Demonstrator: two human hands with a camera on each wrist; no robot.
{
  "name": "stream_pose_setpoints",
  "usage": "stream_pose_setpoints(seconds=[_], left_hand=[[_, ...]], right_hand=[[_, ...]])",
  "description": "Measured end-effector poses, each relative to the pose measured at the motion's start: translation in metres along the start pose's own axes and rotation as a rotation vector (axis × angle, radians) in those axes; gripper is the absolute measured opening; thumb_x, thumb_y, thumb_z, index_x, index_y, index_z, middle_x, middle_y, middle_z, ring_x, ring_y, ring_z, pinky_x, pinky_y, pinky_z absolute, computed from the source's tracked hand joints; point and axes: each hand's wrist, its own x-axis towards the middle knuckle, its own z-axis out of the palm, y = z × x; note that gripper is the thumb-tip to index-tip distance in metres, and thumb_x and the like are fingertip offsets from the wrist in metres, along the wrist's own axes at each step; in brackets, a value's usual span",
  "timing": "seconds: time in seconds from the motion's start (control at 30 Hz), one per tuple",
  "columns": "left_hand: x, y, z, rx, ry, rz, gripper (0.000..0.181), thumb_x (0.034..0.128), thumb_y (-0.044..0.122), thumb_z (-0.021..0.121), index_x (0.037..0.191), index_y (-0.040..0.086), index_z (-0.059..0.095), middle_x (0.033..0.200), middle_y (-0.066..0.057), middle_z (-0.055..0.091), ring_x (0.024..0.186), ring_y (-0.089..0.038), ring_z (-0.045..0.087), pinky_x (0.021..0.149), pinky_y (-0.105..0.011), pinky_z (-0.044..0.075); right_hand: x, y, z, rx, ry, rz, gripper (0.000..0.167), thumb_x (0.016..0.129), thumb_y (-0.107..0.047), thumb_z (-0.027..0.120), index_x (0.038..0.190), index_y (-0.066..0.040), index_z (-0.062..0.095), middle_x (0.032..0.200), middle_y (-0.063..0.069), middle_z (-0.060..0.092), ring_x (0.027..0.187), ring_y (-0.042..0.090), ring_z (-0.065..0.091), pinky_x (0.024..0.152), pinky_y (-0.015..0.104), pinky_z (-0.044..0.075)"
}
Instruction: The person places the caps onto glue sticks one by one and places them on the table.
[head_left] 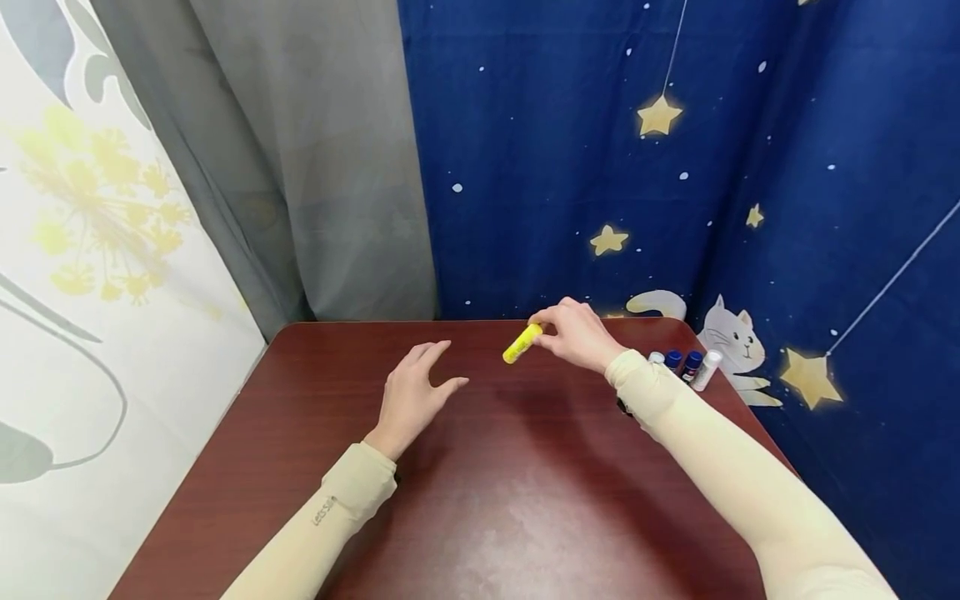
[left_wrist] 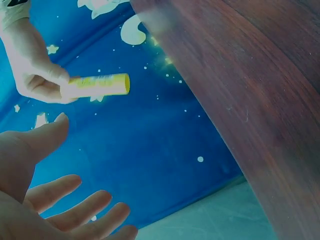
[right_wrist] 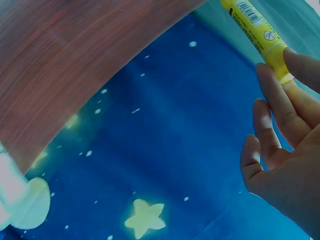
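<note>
A yellow glue stick [head_left: 522, 343] is held above the far part of the table, tilted. My right hand [head_left: 576, 333] pinches one end of it between thumb and fingers. In the right wrist view, a barcode and small print show on the glue stick [right_wrist: 257, 35]. To its left, my left hand [head_left: 411, 396] hovers over the table with thumb and fingers spread and nothing in its grasp. The left wrist view shows the left hand [left_wrist: 60, 195] apart from the glue stick [left_wrist: 100, 85].
On the brown table [head_left: 480, 483], several small tubes or bottles stand at the far right, among them a white one [head_left: 706, 371] and a dark blue one [head_left: 691, 365]. My right forearm partly hides them. A blue starry curtain [head_left: 555, 167] hangs behind the table's far edge.
</note>
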Motion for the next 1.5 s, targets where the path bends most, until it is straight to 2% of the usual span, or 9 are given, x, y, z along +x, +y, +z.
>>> stream_pose_setpoints(seconds=[0.3, 0.53, 0.9, 1.13, 1.3, 1.5], left_hand=[[-0.007, -0.003, -0.002, -0.011, 0.006, -0.011, 0.064, 0.0810, 0.040, 0.085, 0.137, 0.017, 0.063, 0.128, -0.006, 0.062, 0.115, -0.022, 0.061, 0.087, -0.048, 0.053], [-0.007, -0.007, -0.002, -0.006, 0.043, 0.022, 0.063, 0.0802, 0.038, 0.086, 0.135, 0.016, 0.065, 0.126, -0.007, 0.063, 0.112, -0.024, 0.062, 0.084, -0.050, 0.054], [-0.005, -0.010, -0.006, -0.026, 0.067, 0.041, 0.062, 0.0807, 0.039, 0.086, 0.134, 0.014, 0.065, 0.125, -0.009, 0.064, 0.111, -0.025, 0.062, 0.083, -0.050, 0.054], [-0.007, -0.014, -0.005, -0.019, 0.067, 0.045, 0.062, 0.0807, 0.039, 0.086, 0.134, 0.014, 0.065, 0.125, -0.008, 0.063, 0.111, -0.025, 0.062, 0.083, -0.049, 0.054], [-0.007, -0.016, -0.004, -0.018, 0.074, 0.052, 0.062, 0.0805, 0.039, 0.086, 0.134, 0.014, 0.065, 0.125, -0.009, 0.064, 0.111, -0.026, 0.062, 0.084, -0.049, 0.054], [-0.007, -0.015, -0.004, -0.019, 0.062, 0.033, 0.062, 0.0809, 0.040, 0.085, 0.134, 0.015, 0.065, 0.125, -0.009, 0.064, 0.111, -0.026, 0.062, 0.086, -0.050, 0.053]], right_hand=[[-0.015, 0.023, -0.002, -0.074, -0.046, 0.044, 0.025, 0.087, -0.025, 0.080, 0.110, -0.015, 0.078, 0.099, -0.002, 0.073, 0.084, 0.019, 0.051, 0.072, 0.038, 0.038], [-0.028, 0.040, -0.005, -0.108, -0.061, 0.074, 0.027, 0.086, -0.025, 0.081, 0.110, -0.013, 0.078, 0.097, -0.001, 0.074, 0.085, 0.020, 0.051, 0.074, 0.039, 0.038], [-0.043, 0.065, -0.006, -0.175, -0.097, 0.097, 0.028, 0.086, -0.025, 0.081, 0.111, -0.013, 0.078, 0.099, -0.001, 0.074, 0.088, 0.023, 0.052, 0.071, 0.039, 0.037], [-0.051, 0.076, -0.011, -0.207, -0.140, 0.131, 0.029, 0.085, -0.024, 0.082, 0.111, -0.011, 0.078, 0.103, 0.004, 0.074, 0.092, 0.027, 0.056, 0.073, 0.042, 0.040], [-0.057, 0.082, -0.013, -0.233, -0.156, 0.132, 0.028, 0.084, -0.021, 0.082, 0.109, -0.010, 0.078, 0.101, 0.004, 0.075, 0.095, 0.030, 0.057, 0.074, 0.045, 0.040], [-0.060, 0.087, -0.013, -0.247, -0.179, 0.142, 0.024, 0.084, -0.019, 0.081, 0.106, -0.011, 0.079, 0.097, 0.002, 0.074, 0.097, 0.031, 0.055, 0.076, 0.048, 0.039]])
